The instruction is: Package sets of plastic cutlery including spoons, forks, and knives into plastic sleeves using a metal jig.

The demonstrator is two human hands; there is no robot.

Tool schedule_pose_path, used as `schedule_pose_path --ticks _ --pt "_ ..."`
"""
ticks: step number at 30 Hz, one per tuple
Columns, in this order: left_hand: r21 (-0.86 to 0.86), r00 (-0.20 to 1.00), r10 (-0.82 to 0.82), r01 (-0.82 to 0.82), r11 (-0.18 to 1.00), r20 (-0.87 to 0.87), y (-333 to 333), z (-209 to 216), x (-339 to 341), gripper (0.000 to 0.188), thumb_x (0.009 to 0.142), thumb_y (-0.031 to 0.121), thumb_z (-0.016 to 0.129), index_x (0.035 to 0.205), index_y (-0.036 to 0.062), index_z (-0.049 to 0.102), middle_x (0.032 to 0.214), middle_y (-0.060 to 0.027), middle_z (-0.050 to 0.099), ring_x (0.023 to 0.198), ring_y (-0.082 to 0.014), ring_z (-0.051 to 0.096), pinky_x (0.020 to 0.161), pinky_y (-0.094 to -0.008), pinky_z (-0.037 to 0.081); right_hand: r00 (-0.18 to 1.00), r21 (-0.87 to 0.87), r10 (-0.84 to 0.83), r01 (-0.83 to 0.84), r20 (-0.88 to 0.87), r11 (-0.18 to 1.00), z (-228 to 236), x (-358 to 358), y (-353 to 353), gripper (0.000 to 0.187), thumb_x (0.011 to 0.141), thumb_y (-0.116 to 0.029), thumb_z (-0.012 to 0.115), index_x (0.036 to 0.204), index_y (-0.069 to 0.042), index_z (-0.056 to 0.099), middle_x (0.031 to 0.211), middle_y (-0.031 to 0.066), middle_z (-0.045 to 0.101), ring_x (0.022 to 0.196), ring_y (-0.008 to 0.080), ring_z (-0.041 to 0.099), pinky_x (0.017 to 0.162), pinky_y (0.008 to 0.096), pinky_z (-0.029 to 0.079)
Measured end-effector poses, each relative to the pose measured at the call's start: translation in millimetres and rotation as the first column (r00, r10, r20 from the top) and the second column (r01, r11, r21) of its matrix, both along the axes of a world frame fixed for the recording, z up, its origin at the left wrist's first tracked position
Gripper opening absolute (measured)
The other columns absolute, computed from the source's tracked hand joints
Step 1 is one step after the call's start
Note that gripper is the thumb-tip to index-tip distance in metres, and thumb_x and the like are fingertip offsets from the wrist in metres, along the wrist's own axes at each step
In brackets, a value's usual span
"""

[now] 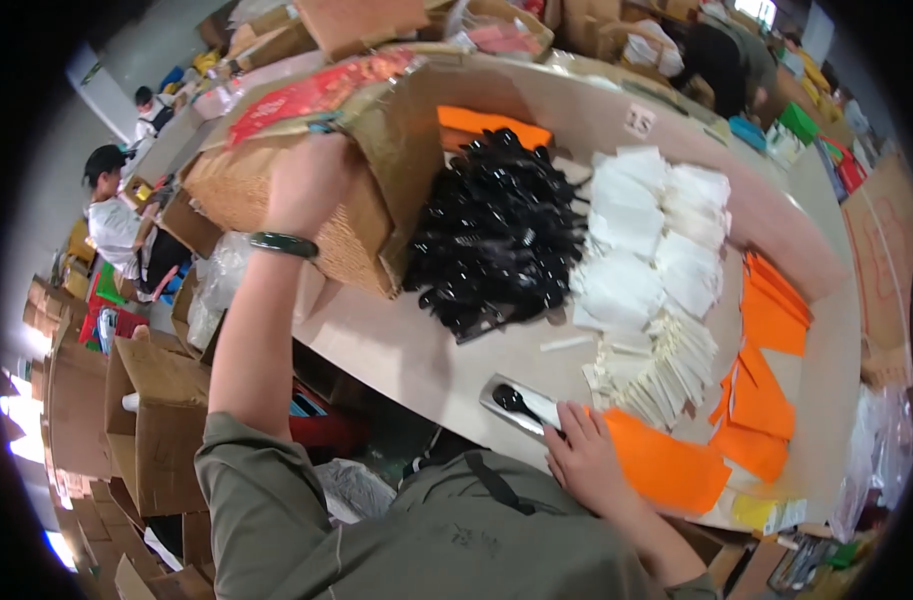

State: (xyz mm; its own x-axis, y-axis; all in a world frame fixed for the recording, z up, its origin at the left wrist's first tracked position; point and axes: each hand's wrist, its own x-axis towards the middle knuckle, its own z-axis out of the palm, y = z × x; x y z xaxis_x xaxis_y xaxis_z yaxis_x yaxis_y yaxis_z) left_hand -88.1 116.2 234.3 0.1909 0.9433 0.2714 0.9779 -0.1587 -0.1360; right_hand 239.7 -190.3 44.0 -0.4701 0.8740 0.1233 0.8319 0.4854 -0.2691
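Observation:
My left hand (316,175) reaches over the rim of a tall cardboard box (296,190) at the left of the table; its fingertips are hidden there. At the table's near edge, my right hand (586,455) has its fingers closed over the end of a clear packet (498,393). A black plastic spoon (516,400) and a white strip lie in or on that packet. An orange sheet (666,465) lies beside the right hand, partly beneath it. Beyond is a big heap of black spoons (501,230), with stacks of white folded napkins (621,230) to its right.
Fanned whitish strips (661,365) lie below the napkins. More orange sheets (761,400) lie at the right. A low raised wall (716,160) borders the table's far side. Open cartons (156,420) stand on the left. Other people (116,215) are farther off.

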Motion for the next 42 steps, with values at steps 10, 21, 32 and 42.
schedule_pose_path --ticks 10,21,32,42 --pt "-0.058 0.410 0.129 -0.181 0.982 0.903 -143.1 -122.6 -100.6 0.017 0.101 0.013 0.057 0.109 0.0007 0.065 0.092 0.0014 0.063 0.082 -0.0071 0.055 0.073 -0.0228 0.044 0.990 -0.072 -0.062 0.053 -0.123 0.996 2.2 18.2 5.0 0.039 0.083 -0.012 0.068 0.122 -0.013 0.067 0.142 0.0296 0.044 0.135 0.0453 0.041 0.111 0.0546 0.036" --pt "-0.451 0.567 0.009 0.644 0.618 0.823 -154.5 -213.2 50.7 0.012 0.088 0.006 0.071 0.098 -0.0002 0.067 0.092 -0.0116 0.066 0.079 -0.0206 0.066 0.072 -0.0317 0.054 0.997 -0.015 -0.043 0.044 0.060 0.999 4.7 11.9 2.7 0.044 0.085 -0.013 0.069 0.129 -0.014 0.062 0.139 0.0334 0.045 0.129 0.0479 0.046 0.109 0.0500 0.040" --pt "-0.470 0.328 0.353 0.745 0.474 0.876 -207.1 -211.7 143.1 0.025 0.091 0.007 0.068 0.113 -0.0007 0.058 0.108 -0.0092 0.065 0.094 -0.0153 0.065 0.085 -0.0285 0.054 0.965 -0.037 -0.191 0.187 -0.180 0.982 1.0 1.4 5.5 0.047 0.071 -0.020 0.081 0.105 0.000 0.055 0.133 0.0286 0.051 0.111 0.0420 0.055 0.096 0.0477 0.046" --pt "0.009 0.498 -0.731 0.823 0.567 0.467 -207.8 -157.6 140.2 0.058 0.069 0.026 0.082 0.118 0.0070 0.056 0.100 -0.0115 0.063 0.092 -0.0297 0.064 0.080 -0.0355 0.052 0.947 0.030 -0.018 0.029 -0.321 0.999 25.0 14.9 11.9 0.037 0.073 -0.017 0.075 0.109 -0.015 0.066 0.091 0.0110 0.054 0.083 0.0313 0.057 0.068 0.0416 0.046"
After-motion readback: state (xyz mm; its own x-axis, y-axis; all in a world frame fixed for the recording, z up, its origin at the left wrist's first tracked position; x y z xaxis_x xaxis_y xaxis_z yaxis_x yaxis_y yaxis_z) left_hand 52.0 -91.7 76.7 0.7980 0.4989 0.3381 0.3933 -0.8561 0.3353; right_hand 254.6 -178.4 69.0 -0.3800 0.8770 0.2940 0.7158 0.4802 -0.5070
